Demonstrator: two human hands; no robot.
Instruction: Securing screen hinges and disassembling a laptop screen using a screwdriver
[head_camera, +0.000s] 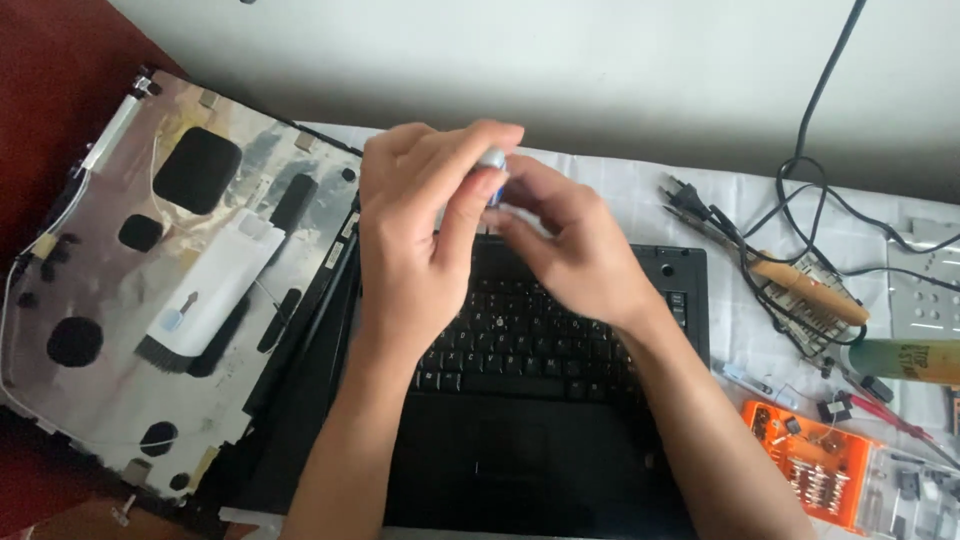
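Note:
My left hand and my right hand meet above the far edge of a black laptop base. Between their fingertips they pinch a small silver and blue object; its exact kind is blurred. Both hands hover over the keyboard, my forearms crossing the palm rest. To the left lies the laptop's detached screen back panel, silvery with black patches and a white strip on it.
A soldering iron with a wooden handle and tangled black cables lie at the right. An orange screwdriver bit case sits at the lower right. A green tube lies beside it. A white cloth covers the table.

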